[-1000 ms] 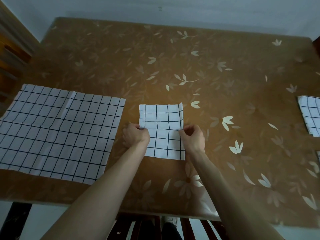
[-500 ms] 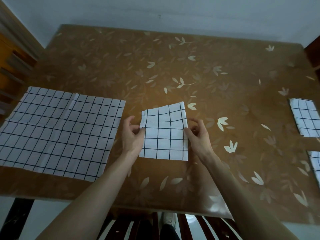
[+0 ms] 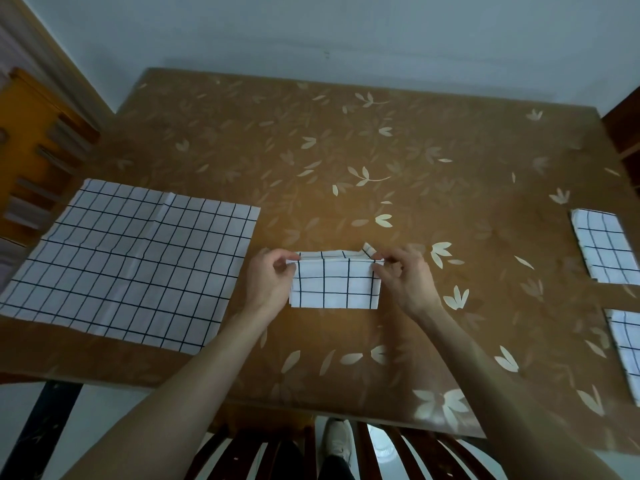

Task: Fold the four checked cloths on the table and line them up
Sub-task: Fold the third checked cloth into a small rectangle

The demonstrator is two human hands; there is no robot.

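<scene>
A small white cloth with a black check (image 3: 335, 285) lies in the middle of the brown table (image 3: 346, 150), folded over on itself into a short strip. My left hand (image 3: 268, 280) pinches its far left corner and my right hand (image 3: 403, 277) pinches its far right corner, where a small flap sticks up. A large unfolded checked cloth (image 3: 128, 261) lies flat at the left. Two folded checked cloths sit at the right edge, one farther (image 3: 604, 249) and one nearer (image 3: 627, 341), both partly cut off by the frame.
The table carries a leaf-patterned cover. A wooden chair back (image 3: 277, 452) and a shoe (image 3: 337, 443) show below the near edge. Orange wooden furniture (image 3: 31, 154) stands at the left, dark furniture at the far right corner.
The far half of the small cloth has been brought over toward me, so it is now half as deep. Both hands moved from its sides to the fold's far corners.
</scene>
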